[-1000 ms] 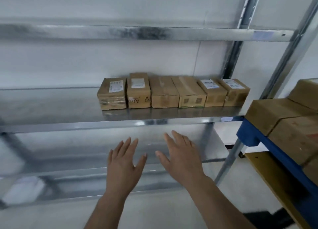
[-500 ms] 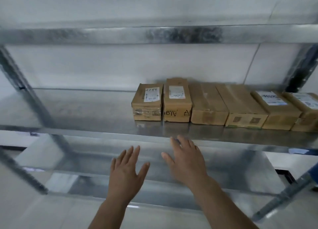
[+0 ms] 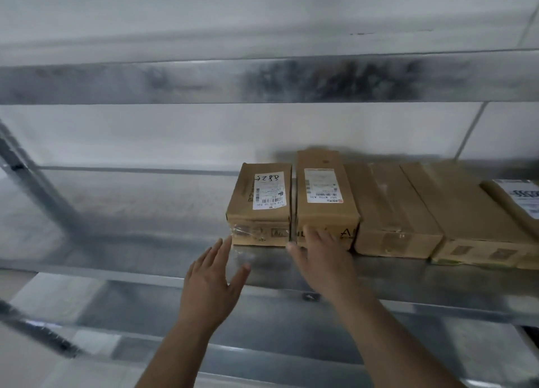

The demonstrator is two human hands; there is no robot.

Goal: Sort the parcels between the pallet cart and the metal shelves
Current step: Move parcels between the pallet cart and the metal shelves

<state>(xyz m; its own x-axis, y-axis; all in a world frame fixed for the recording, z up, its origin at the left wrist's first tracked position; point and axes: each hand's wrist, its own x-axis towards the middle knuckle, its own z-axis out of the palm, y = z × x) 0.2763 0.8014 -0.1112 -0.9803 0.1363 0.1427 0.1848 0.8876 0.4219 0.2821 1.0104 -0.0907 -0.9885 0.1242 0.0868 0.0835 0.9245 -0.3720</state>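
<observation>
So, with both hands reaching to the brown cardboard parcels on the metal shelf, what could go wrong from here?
1. The leftmost brown cardboard parcel stands almost against the taller brown parcel; fingers may find little room between them.
2. The right hand already overlaps that taller parcel's front, so pulling the leftmost one might drag its neighbour.
3. The open left hand grips nothing yet; a one-sided pull could tip a parcel off the metal shelf.

A plain white wall [image 3: 204, 131] stands behind the fingers; pale floor [image 3: 26, 367] shows below them at left.
</observation>
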